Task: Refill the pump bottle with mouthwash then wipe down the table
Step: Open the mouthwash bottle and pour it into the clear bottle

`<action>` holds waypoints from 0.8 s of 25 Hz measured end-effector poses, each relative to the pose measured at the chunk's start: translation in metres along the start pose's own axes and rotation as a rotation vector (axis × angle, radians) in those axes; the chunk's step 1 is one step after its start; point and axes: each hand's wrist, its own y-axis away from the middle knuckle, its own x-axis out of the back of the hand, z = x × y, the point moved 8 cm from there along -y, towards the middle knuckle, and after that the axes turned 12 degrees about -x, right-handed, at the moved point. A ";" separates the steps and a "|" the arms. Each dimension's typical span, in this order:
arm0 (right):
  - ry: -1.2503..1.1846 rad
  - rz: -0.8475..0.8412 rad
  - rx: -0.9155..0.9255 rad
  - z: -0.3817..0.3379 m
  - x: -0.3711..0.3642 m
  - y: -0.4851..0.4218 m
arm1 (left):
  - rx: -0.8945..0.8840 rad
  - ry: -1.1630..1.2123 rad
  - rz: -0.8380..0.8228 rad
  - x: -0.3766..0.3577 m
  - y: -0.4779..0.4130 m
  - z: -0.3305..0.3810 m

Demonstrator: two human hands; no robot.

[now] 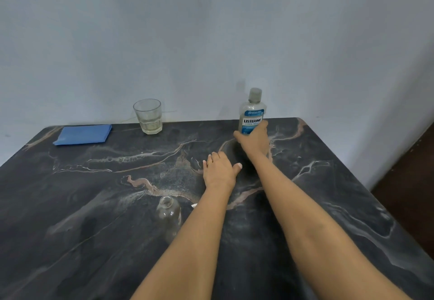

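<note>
A clear mouthwash bottle [252,112] with a blue label and grey cap stands upright at the back right of the dark marble table [94,205]. My right hand [254,140] is wrapped around its lower part. My left hand [219,170] rests flat on the table, fingers together, a ring on one finger. A small clear glass bottle [169,215] with its neck uncovered stands near the middle, just left of my left forearm; a small white object [194,205] shows beside it, mostly hidden by the arm. A folded blue cloth [83,134] lies at the back left.
A drinking glass [148,116] with a little pale liquid stands at the back edge, between cloth and mouthwash. A pale wall rises right behind the table. The table's right edge slants toward a dark brown floor or door [411,194].
</note>
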 end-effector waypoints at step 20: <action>0.190 -0.068 -0.027 0.068 0.164 0.250 | -0.106 0.542 0.060 0.016 0.216 0.075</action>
